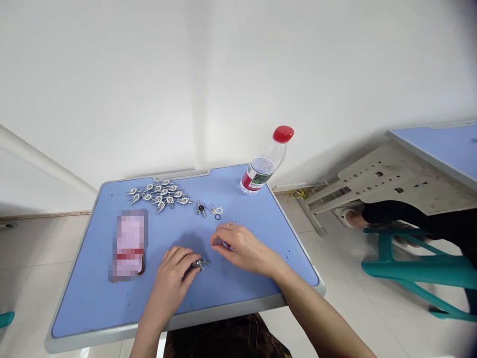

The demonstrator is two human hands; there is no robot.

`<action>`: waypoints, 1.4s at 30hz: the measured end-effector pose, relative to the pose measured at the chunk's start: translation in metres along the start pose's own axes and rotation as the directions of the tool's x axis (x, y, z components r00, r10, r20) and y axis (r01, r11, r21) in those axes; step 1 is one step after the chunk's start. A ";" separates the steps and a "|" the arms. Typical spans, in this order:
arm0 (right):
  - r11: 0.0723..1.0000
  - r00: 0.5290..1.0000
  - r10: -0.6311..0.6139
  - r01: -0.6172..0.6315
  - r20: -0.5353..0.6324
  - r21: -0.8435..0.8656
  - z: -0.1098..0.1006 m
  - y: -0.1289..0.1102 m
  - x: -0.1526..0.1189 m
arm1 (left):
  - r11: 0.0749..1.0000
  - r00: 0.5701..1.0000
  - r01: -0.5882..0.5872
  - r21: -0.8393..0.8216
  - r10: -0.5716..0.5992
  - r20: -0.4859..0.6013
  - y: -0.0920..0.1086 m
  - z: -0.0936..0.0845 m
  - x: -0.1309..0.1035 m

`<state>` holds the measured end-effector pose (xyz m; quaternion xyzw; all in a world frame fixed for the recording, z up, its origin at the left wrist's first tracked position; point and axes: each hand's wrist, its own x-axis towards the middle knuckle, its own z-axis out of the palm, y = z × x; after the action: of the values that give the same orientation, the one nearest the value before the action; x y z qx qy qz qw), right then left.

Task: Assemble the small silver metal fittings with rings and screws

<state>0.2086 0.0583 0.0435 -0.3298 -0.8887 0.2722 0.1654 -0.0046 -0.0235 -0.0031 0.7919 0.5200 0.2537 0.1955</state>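
Note:
My left hand (173, 273) pinches a small metal lock with keys (201, 263) between thumb and fingertips, low over the blue tabletop. To its right, my right hand (240, 247) is curled with thumb and fingertips drawn together; whatever they hold, if anything, is too small to make out. Beyond the hands lie a small metal piece with a black round cap (201, 208), some loose flat metal parts (216, 209) and a thin dark ring (217, 217). A cluster of several similar metal locks with keys (160, 193) is spread at the back left.
A phone (129, 243), blurred over, lies on the left of the blue table (93, 303). A clear bottle with a red cap (263, 166) stands at the back right corner. At right are another desk (410, 169), a green stool (421, 271) and a person's leg (395, 216).

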 end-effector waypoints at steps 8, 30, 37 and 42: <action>0.989 0.988 -0.120 0.128 0.098 -0.072 0.022 -0.009 0.004 | 0.999 1.000 0.023 -0.029 -0.023 0.002 0.004 -0.002 0.002; 0.979 0.981 -0.173 0.180 0.087 -0.092 0.028 -0.004 0.003 | 0.998 0.999 0.045 -0.037 -0.045 0.003 0.010 -0.005 0.005; 0.981 0.981 -0.157 0.168 0.113 -0.098 0.026 -0.007 0.003 | 0.999 0.999 0.049 -0.017 -0.049 0.000 0.011 -0.005 0.005; 0.977 0.978 -0.168 0.182 0.125 -0.110 0.026 -0.008 0.003 | 0.998 0.999 0.050 -0.024 -0.050 0.001 0.011 -0.005 0.005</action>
<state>0.1901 0.0460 0.0277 -0.2431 -0.9373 0.2208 0.1170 0.0016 -0.0224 0.0081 0.7763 0.5363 0.2550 0.2113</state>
